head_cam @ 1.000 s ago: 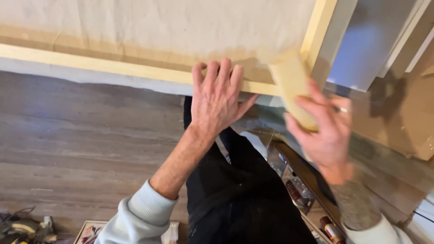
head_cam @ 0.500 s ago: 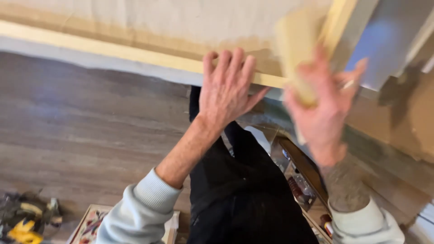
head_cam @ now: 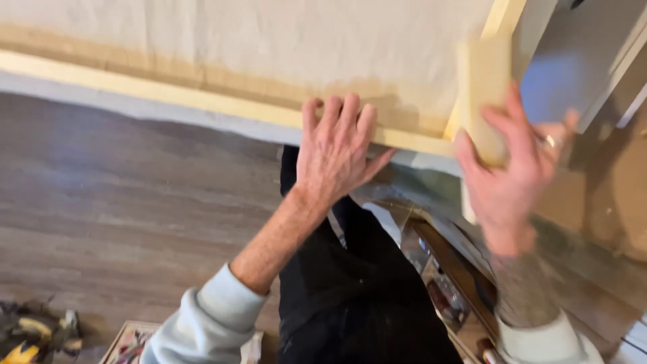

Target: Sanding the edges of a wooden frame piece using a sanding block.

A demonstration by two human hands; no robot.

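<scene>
The left hand (head_cam: 333, 158) is lying flat, fingers spread, on the wooden frame (head_cam: 202, 101); the right hand (head_cam: 515, 175) is gripping a wood block (head_cam: 482, 87) against the corner.

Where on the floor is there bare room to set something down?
The wood floor lies bare between the wooden frame and the yellow power tools bottom left. Right of the person's legs it is crowded: an open toolbox sits under the right hand.
</scene>
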